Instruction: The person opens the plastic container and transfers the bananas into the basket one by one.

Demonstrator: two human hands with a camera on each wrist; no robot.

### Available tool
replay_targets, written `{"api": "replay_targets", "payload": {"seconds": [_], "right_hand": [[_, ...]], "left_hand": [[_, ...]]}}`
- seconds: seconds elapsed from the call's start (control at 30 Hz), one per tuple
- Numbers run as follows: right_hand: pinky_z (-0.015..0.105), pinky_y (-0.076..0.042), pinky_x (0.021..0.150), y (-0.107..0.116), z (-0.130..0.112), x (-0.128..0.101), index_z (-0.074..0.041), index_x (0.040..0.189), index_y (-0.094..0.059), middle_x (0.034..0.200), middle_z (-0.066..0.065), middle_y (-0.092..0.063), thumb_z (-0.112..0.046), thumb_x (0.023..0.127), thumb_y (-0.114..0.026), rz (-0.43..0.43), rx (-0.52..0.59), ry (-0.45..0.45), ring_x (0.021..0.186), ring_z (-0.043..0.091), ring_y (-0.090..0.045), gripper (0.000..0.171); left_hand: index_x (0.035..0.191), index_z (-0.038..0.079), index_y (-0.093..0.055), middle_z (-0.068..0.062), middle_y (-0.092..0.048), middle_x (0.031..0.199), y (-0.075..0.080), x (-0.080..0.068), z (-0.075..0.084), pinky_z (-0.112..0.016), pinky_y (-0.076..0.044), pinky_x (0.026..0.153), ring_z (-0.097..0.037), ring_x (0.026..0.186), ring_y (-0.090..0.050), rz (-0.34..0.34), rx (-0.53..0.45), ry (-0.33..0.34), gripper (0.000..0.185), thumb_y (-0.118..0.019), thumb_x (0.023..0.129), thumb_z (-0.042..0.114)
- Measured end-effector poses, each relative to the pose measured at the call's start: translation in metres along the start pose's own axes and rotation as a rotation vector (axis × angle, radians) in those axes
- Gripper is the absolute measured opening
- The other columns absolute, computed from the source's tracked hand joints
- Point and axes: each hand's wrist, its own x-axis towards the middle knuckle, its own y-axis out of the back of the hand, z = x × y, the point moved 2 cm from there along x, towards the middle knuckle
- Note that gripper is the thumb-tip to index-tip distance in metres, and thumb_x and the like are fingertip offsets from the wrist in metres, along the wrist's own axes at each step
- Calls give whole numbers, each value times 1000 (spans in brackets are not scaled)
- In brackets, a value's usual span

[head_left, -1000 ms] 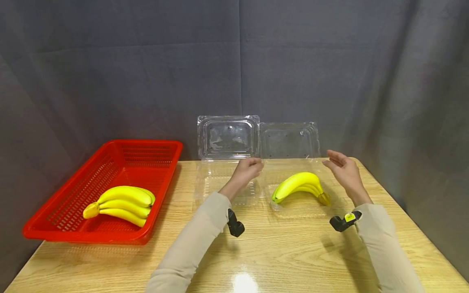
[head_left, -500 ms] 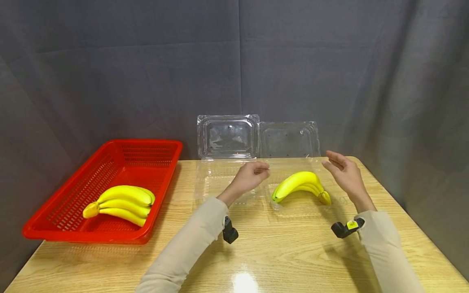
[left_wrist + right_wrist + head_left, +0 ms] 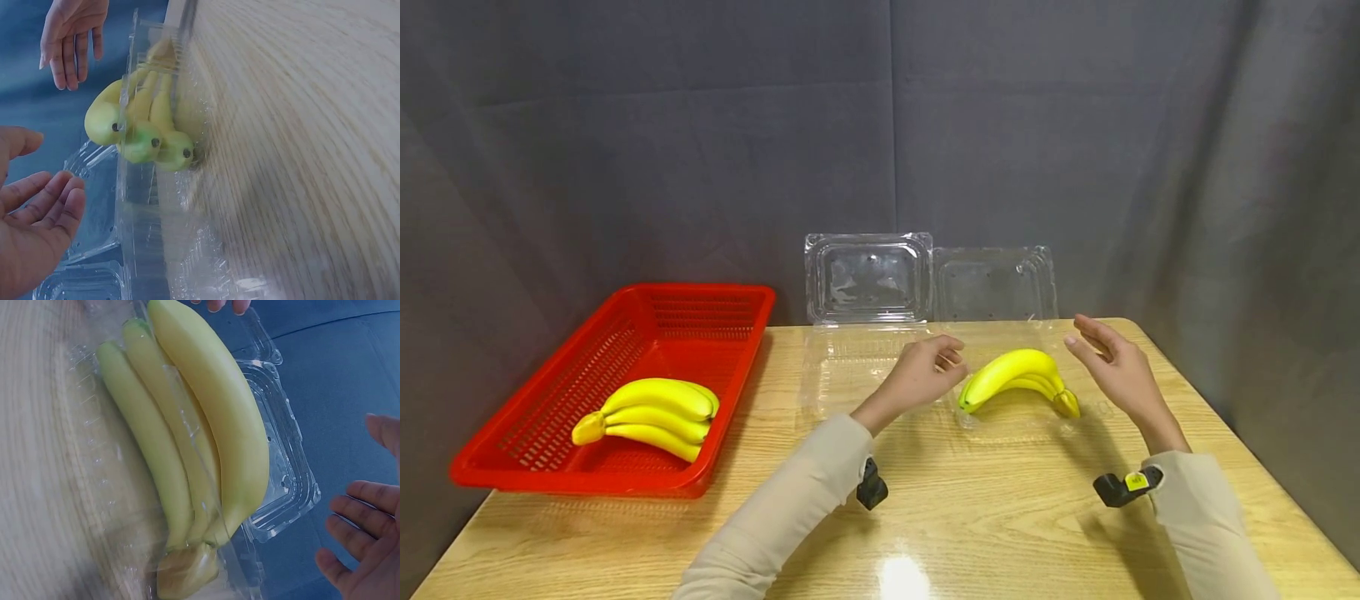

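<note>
A bunch of yellow bananas [image 3: 1015, 375] lies in the right-hand clear plastic clamshell box [image 3: 1000, 437], its crown toward the right. The raised lid [image 3: 992, 287] of that box leans back behind it. My left hand [image 3: 922, 372] hovers at the bunch's left end, over the edge between the two boxes, fingers loosely bent and holding nothing. To the right of the bunch, my right hand [image 3: 1116, 367] is held in the air with fingers extended, palm turned toward the bananas. In the right wrist view the fingers [image 3: 365, 519] are apart from the fruit.
A second clear clamshell box [image 3: 842, 375] stands at the left, its lid [image 3: 868, 279] raised. Further left, a red plastic basket [image 3: 730, 392] holds another banana bunch [image 3: 655, 412]. A grey curtain [image 3: 700, 167] hangs behind the wooden table [image 3: 985, 517].
My left hand has moved right, from over the left box to beside the bananas. My right hand has shifted slightly right and toward me. The bananas and boxes stay put.
</note>
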Motion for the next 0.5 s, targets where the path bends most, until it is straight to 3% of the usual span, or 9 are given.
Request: {"api": "replay_targets", "payload": {"seconds": [0.23, 0.5], "right_hand": [[61, -28, 104, -1, 2, -6, -1, 151, -27, 152, 22, -30, -38, 100, -53, -64, -25, 43, 137, 44, -28, 69], [62, -22, 106, -2, 7, -14, -6, 155, -18, 155, 24, -20, -39, 98, -55, -155, -32, -3, 138, 48, -20, 75]], "left_hand": [[119, 2, -62, -11, -66, 107, -6, -3, 4, -23, -51, 76, -17, 90, -62, -11, -3, 8, 33, -67, 91, 19], [118, 1, -62, -12, -64, 109, -16, -9, 6, -22, -50, 77, -22, 94, -63, -30, 37, -6, 35, -70, 89, 18]]}}
